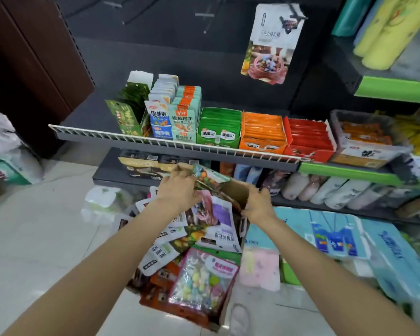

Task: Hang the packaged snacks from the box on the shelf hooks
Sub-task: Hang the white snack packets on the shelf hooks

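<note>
Currently left hand (pixel 177 190) grips a snack pouch (pixel 210 177) above the cardboard box (pixel 238 190), right hand (pixel 258 204) clamps the box rim; risk: overlapping packets snag and spill.

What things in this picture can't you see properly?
- Head view: the left hand hides part of the snack packet it grips.
- The box bottom is buried under packets.
- The right hand fingertips curl over the box wall, out of sight.
- The hanging packet has blurred print.
</note>
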### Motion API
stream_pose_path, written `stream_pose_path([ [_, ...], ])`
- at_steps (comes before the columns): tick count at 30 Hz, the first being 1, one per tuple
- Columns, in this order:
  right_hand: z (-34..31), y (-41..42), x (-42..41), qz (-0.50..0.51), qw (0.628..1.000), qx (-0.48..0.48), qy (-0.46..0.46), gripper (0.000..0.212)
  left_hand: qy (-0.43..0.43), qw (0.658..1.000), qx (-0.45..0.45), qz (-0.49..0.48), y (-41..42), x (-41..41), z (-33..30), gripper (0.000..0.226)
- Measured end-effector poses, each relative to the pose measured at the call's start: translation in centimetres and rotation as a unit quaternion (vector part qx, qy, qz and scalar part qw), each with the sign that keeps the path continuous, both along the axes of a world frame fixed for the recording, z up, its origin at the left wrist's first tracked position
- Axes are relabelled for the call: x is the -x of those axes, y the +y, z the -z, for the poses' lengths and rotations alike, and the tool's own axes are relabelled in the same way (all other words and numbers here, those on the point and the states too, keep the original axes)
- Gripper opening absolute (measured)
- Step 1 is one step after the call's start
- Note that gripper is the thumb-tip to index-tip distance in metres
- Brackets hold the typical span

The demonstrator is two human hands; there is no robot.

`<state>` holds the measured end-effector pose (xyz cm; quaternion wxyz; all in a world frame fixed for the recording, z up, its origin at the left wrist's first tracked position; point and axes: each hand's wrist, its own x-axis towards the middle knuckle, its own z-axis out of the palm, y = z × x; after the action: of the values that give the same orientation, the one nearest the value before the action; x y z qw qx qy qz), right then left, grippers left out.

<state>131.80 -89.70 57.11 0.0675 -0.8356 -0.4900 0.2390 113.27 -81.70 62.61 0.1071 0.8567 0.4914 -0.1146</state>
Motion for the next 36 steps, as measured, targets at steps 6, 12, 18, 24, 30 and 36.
stream_pose_path([
  [6,-0.2,-0.5,0.5,0.039,0.999,-0.017,0.004,0.050,-0.098,0.995,-0.021,-0.017,-0.1,0.7,0.5,0.044],
  [12,-2.9,-0.5,1.1,0.053,0.990,-0.106,0.073,0.015,-0.227,0.971,-0.074,-0.010,-0.3,1.7,-0.1,0.021],
  [18,-5.4,-1.1,1.1,0.002,0.983,-0.165,0.075,0.008,-0.050,0.991,-0.012,0.121,-2.0,0.8,-0.3,0.040],
  [24,-5.8,-1.8,2.1,-0.024,0.982,-0.177,0.056,0.009,-0.030,0.998,-0.043,-0.041,-2.0,2.5,-0.8,0.061],
  [30,-7.5,-1.1,3.2,-0.031,0.969,-0.243,0.039,0.017,-0.053,0.970,0.065,-0.228,-1.3,4.9,-2.1,0.056],
  [36,-8.7,-0.8,3.7,-0.062,0.958,-0.270,0.073,0.041,-0.064,0.964,0.080,-0.245,-2.0,5.8,-2.0,0.048],
])
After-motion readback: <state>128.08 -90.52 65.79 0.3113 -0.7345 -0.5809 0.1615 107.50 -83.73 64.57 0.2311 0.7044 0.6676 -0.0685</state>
